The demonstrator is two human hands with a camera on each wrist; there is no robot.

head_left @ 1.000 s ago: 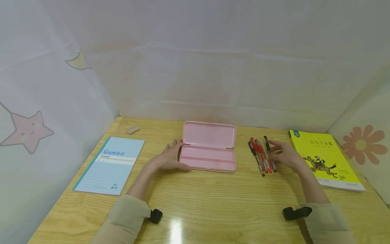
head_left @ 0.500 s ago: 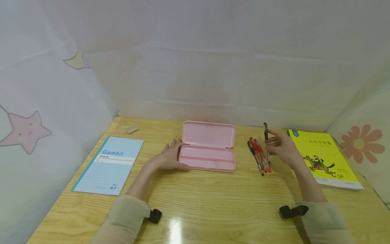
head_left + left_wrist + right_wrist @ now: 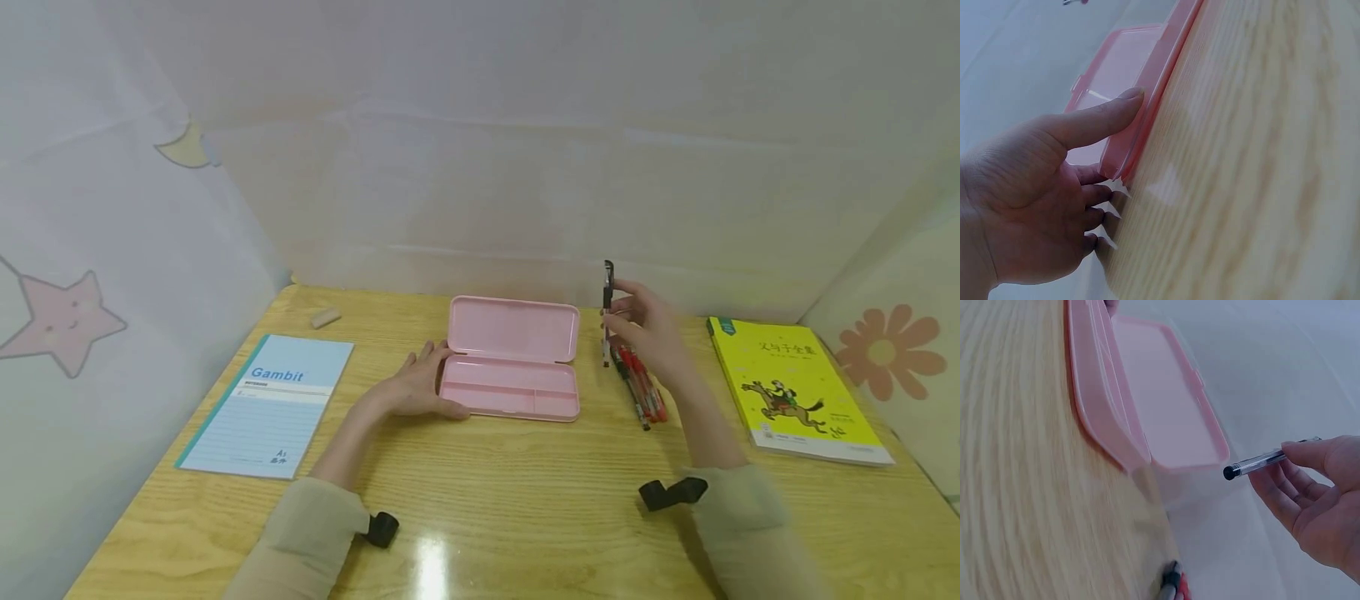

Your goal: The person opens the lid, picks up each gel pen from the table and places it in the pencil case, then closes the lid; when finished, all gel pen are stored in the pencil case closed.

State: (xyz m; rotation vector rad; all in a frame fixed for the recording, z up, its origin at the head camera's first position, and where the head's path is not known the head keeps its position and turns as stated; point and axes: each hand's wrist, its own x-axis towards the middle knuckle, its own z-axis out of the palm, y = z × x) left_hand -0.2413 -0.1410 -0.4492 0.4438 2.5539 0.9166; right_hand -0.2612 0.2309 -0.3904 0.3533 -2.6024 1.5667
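A pink pencil case (image 3: 510, 401) lies with its lid up on the wooden table, its compartments bare. My left hand (image 3: 414, 387) holds its left end, thumb along the front wall and fingers round toward the back corner; in the left wrist view the thumb (image 3: 1100, 123) presses the wall. My right hand (image 3: 648, 329) pinches a clear-barrelled gel pen with a black cap (image 3: 608, 287) between thumb and fingers. Held upright in the air, the pen is right of the case; its black end (image 3: 1232, 472) shows in the right wrist view. Red and black pens (image 3: 637, 387) lie below that hand, partly hidden.
A light-blue notebook (image 3: 264, 408) lies at the left, with a small tan block (image 3: 326, 317) behind it. On the right is a yellow book (image 3: 798, 387). Printed cloth (image 3: 480, 167) hangs behind the table (image 3: 510, 500) and along its sides.
My right hand has picked a black pen off the pile, raised it upright and carried it left toward the pencil case. The left hand has stayed on the case.
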